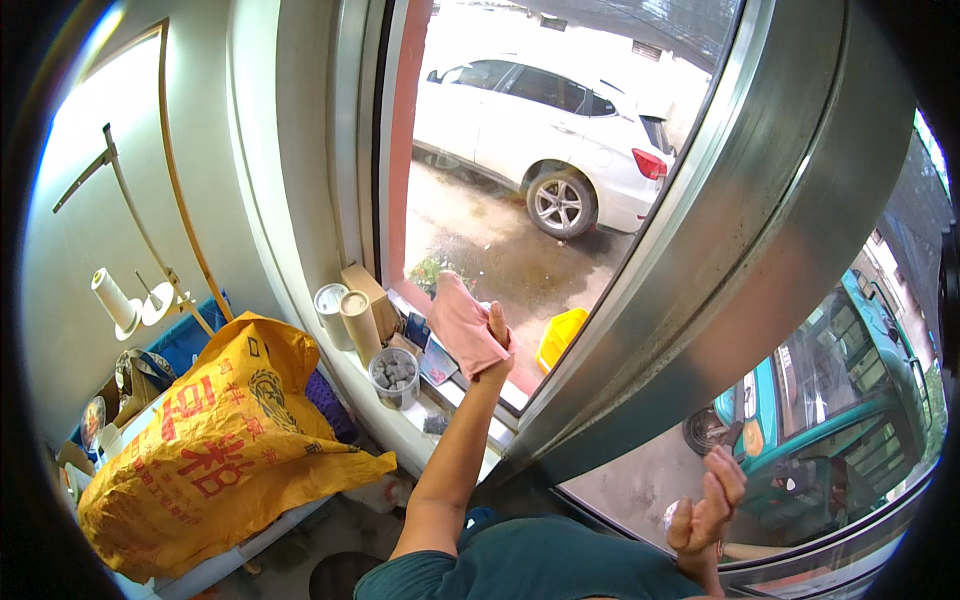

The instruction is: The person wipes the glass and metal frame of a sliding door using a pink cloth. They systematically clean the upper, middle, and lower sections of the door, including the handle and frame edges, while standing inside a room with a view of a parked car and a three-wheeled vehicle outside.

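Observation:
My left hand [497, 352] is raised at the window, wrapped partly in a pink cloth [463, 324], with the thumb showing over it. The cloth lies against or just before the window pane. Below it, on the sill, stand a clear jar of dark grey lumps [394, 375], a cone of beige thread [358, 322] and a white-lidded can [332, 307]. At the lower right, my right hand [709, 510] is held up with curled fingers, beside the other glass. A small whitish thing [670, 514] shows at its fingers; whether the hand grips it cannot be told.
A yellow woven sack [225, 442] covers a pale blue frame at the left, near a thread stand [142, 307]. A broad metal window post [675, 300] stands between the two panes. Outside are a white car [555, 127], a yellow object [561, 337] and a teal vehicle [840, 390].

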`<state>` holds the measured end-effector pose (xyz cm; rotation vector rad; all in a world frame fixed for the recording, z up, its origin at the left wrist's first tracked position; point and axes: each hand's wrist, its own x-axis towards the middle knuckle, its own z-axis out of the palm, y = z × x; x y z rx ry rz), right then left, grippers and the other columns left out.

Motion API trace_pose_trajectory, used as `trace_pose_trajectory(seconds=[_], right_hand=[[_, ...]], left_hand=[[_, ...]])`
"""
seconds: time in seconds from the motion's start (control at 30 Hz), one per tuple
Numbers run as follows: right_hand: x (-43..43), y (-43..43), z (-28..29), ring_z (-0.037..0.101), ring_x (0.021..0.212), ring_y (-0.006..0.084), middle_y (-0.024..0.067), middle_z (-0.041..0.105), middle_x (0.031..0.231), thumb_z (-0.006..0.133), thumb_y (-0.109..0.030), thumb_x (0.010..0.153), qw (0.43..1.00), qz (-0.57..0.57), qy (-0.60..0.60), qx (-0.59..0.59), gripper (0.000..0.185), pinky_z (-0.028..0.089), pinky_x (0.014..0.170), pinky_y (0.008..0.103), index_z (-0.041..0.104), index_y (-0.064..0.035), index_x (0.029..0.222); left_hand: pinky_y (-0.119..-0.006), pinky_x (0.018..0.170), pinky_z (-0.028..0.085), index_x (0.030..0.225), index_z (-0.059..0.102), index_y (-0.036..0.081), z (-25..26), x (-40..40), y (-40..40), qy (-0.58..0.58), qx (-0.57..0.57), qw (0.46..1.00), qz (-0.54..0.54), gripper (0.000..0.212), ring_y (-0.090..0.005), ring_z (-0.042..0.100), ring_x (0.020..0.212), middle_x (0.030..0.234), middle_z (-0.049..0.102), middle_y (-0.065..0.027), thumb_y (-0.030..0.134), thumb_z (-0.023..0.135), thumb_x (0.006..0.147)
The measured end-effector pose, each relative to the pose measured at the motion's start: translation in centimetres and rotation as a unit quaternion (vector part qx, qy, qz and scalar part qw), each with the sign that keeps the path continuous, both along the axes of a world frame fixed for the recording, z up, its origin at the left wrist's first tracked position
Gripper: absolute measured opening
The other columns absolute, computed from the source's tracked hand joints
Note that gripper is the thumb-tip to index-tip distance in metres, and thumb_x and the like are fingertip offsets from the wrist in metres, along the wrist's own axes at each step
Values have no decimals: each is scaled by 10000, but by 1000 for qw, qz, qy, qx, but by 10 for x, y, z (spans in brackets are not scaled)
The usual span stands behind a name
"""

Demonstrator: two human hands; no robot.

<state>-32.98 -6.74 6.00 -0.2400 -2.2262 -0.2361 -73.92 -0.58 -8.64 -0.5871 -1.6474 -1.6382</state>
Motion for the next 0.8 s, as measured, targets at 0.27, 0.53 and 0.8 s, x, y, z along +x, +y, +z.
trace_pose_trajectory(seconds=[0.27,0.53,0.8], right_hand=[[-69,3,7,584,1178,358,169,558,1363,735,-191,808,997,55,-45,-7,444,455,1020,480,666,-78,1232],[-90,5,-8,530,1239,302,121,572,1344,694,-180,827,996,-15,-38,76,384,361,1009,459,679,-120,1206],[-108,13,-29,527,1191,234,14,675,1143,647,-158,868,983,-84,46,156,177,319,1045,454,723,-157,1028]], left_hand=[[-206,495,347,1161,548,39,115,-54,-40,-237,320,846,-354,458,-41,478,630,817,478,-5,470,618,1024],[-230,409,383,1415,403,87,143,-170,-28,-132,113,910,-375,725,-74,457,487,862,487,-5,621,605,968],[-478,1209,267,1547,432,151,257,-219,-47,252,-14,961,111,923,-330,432,1403,1525,467,-111,800,488,893]])
